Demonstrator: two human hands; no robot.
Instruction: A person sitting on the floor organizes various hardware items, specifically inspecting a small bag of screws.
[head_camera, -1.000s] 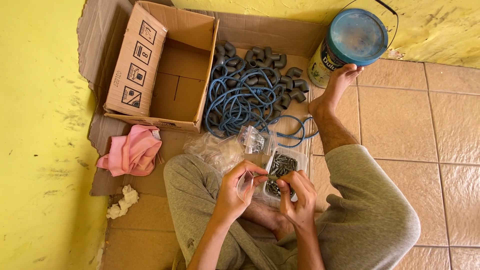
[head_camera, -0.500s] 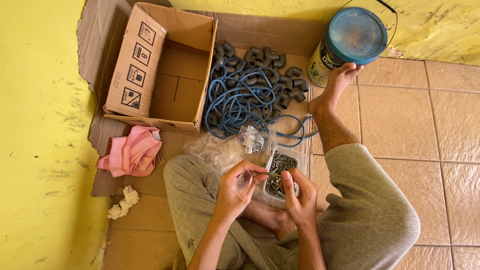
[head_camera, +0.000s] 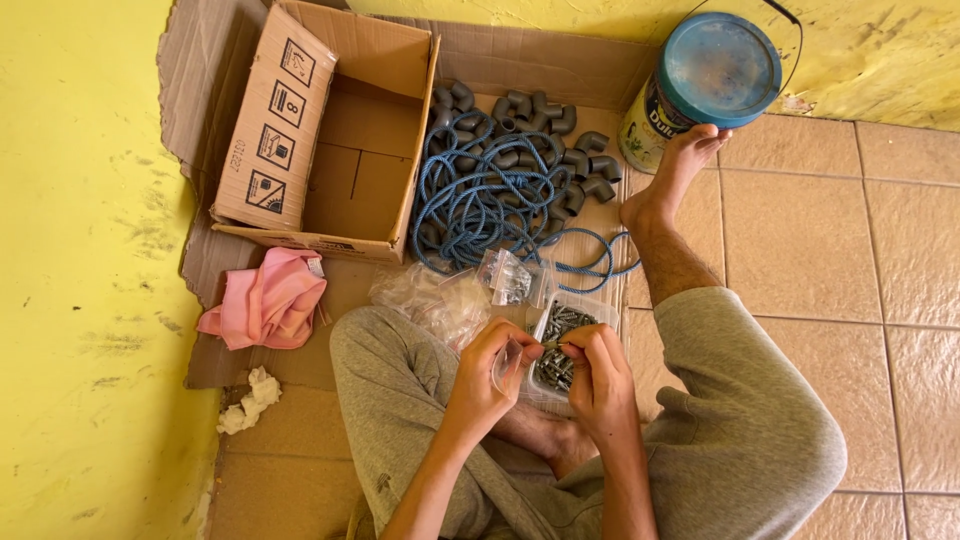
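Observation:
I sit on the floor with my legs folded. My left hand (head_camera: 487, 372) pinches a small clear plastic bag (head_camera: 507, 362) open in front of me. My right hand (head_camera: 598, 372) holds a screw at the bag's mouth, fingertips almost touching the left hand. Just beyond my hands stands a clear plastic tub of dark screws (head_camera: 563, 335). A heap of small clear bags (head_camera: 440, 297) lies to its left, by my left knee.
A coil of blue rope (head_camera: 487, 205) lies over grey pipe elbows (head_camera: 560, 140) on flattened cardboard. An open cardboard box (head_camera: 340, 140) is at the left, a pink cloth (head_camera: 268, 300) below it. A blue-lidded paint bucket (head_camera: 705, 80) stands by my right foot (head_camera: 670, 180).
My hands have drawn closer together; the right hand has come off the screw tub and brought a screw to the bag in the left hand.

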